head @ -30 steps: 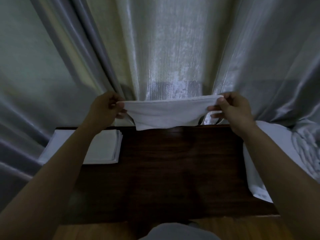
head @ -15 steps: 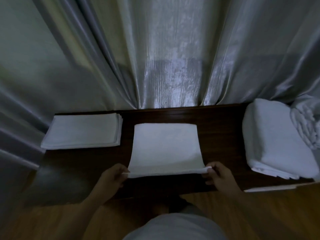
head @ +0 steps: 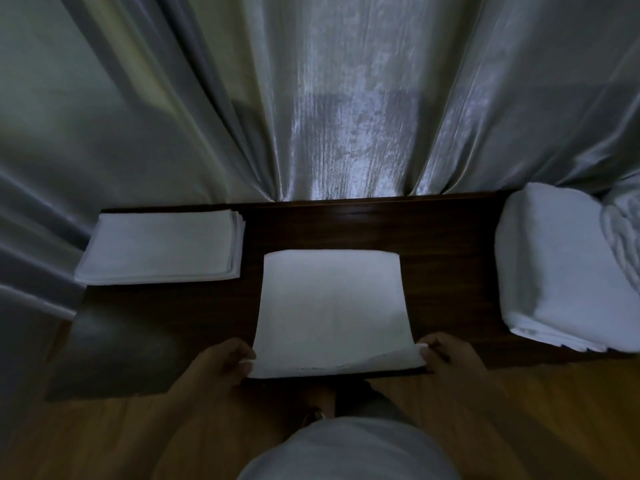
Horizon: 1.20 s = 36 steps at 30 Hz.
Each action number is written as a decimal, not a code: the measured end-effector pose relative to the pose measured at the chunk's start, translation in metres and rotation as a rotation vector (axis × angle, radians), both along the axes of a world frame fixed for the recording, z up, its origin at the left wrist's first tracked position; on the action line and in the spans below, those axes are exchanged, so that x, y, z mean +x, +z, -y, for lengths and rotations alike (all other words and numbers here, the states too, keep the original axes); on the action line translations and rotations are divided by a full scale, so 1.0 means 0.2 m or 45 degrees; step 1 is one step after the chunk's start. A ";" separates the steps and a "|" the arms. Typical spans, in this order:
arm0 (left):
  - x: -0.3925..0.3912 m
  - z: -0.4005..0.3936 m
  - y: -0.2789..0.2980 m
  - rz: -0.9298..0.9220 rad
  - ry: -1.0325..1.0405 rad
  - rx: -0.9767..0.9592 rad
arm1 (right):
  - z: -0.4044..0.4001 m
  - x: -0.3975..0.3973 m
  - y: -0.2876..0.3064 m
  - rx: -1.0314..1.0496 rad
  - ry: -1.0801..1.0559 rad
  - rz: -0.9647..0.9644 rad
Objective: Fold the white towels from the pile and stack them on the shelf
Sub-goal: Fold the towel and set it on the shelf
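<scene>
The left hand (head: 221, 363) and right hand (head: 441, 356) each pinch a near corner of the towel (head: 332, 310) on the shelf (head: 433, 244). A folded stack (head: 161, 249) lies at ten o'clock, the pile (head: 557, 265) at three.

towel pile (head: 568, 271) cut by right edge, curtain (head: 346, 98) cropped above — dim

Our two bare arms, no sleeves that we can see, our left hand (head: 221, 362), our right hand (head: 446, 355), our light grey clothes (head: 346, 452) low down
</scene>
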<state>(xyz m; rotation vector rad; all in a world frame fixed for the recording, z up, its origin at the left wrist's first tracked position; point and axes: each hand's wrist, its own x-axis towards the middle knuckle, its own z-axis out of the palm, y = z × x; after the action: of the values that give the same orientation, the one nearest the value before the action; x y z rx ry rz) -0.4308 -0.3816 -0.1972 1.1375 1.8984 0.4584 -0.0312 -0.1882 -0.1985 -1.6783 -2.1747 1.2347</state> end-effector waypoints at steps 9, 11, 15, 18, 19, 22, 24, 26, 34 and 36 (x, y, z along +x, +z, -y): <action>-0.18 -0.48 0.11 0.123 0.281 0.228 | -0.45 -0.27 0.20 -0.014 -0.125 -0.160; -0.19 -0.60 0.10 0.057 0.303 0.247 | -0.55 -0.34 0.18 -0.043 -0.169 -0.129; -0.20 -0.80 0.06 -0.061 0.393 0.182 | -0.72 -0.47 0.12 -0.091 -0.242 -0.103; -0.20 -0.91 0.01 -0.120 0.492 0.104 | -0.81 -0.53 0.08 -0.182 -0.277 -0.108; -0.19 -0.93 -0.01 -0.128 0.516 0.095 | -0.83 -0.55 0.06 -0.200 -0.283 -0.103; -0.19 -0.99 -0.07 -0.191 0.522 0.101 | -0.89 -0.58 0.00 -0.230 -0.285 -0.048; -0.18 -1.01 -0.11 -0.226 0.509 0.100 | -0.92 -0.59 -0.04 -0.258 -0.296 -0.015; -0.18 -1.04 -0.13 -0.251 0.522 0.111 | -0.94 -0.59 -0.07 -0.272 -0.295 0.018; -0.19 -1.11 -0.22 -0.261 0.630 0.087 | -0.97 -0.61 -0.18 -0.240 -0.348 0.039; -0.19 -1.11 -0.24 -0.260 0.617 0.083 | -0.97 -0.60 -0.20 -0.241 -0.376 0.028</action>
<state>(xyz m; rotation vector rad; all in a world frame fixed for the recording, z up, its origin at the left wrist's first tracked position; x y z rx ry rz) -0.4694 -0.1593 -0.2449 0.7782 2.3617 0.6922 -0.1519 0.0049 -0.2377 -2.0054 -1.7820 1.3742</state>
